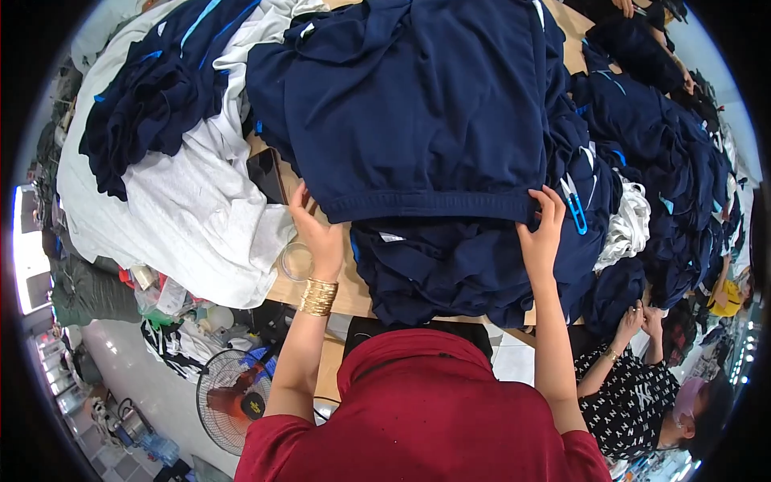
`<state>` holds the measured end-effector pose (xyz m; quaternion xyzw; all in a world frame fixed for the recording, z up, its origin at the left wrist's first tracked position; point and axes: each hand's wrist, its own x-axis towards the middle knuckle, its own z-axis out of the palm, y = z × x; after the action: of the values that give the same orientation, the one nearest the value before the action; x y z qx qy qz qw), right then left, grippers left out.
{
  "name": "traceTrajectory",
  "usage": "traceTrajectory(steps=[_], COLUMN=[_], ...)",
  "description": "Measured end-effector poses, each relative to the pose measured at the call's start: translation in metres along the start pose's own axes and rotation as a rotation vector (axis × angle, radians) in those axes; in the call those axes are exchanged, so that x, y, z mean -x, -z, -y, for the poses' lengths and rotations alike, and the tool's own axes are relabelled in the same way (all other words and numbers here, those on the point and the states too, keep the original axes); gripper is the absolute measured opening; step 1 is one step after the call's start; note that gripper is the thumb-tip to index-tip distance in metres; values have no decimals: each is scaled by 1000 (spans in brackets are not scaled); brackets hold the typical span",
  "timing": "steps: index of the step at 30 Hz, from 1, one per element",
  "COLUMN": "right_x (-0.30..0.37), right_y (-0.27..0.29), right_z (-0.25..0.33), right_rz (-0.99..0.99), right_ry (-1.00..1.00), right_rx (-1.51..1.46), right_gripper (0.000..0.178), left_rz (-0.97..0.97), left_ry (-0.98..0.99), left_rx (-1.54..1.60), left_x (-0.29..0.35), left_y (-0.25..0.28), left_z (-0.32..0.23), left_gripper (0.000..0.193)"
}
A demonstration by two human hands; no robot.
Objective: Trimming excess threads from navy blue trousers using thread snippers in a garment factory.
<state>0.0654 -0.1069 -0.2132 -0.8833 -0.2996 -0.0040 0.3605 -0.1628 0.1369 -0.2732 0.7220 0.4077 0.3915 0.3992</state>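
The navy garment (426,120), smooth fabric with a gathered, straight waistband, lies atop a crumpled navy pile (450,277). The right hand (544,229) grips the waistband's right end; the left hand (320,233) touches the left end, finger closure indeterminable. White print patterns a co-worker's black shirt (622,410). Blue thread snips (575,207) lie right.

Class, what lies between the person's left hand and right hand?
In the head view, the gathered waistband of a navy garment spans the stretch between the left hand and the right hand.
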Motion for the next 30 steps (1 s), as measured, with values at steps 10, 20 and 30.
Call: traceTrajectory(steps=[10, 20, 30], right_x=[7, 13, 14], right_y=[-8, -15, 5], right_z=[-1, -1, 30], right_rz=[-29, -98, -249], right_ry=[-133, -199, 54], right_rx=[-51, -96, -6], right_gripper=[62, 67, 30], left_rz=[75, 339, 419], left_ry=[261, 92, 762], left_rx=[256, -6, 1046], left_x=[14, 36, 9], left_y=[0, -6, -3], left_z=[0, -46, -116], left_gripper=[65, 21, 24])
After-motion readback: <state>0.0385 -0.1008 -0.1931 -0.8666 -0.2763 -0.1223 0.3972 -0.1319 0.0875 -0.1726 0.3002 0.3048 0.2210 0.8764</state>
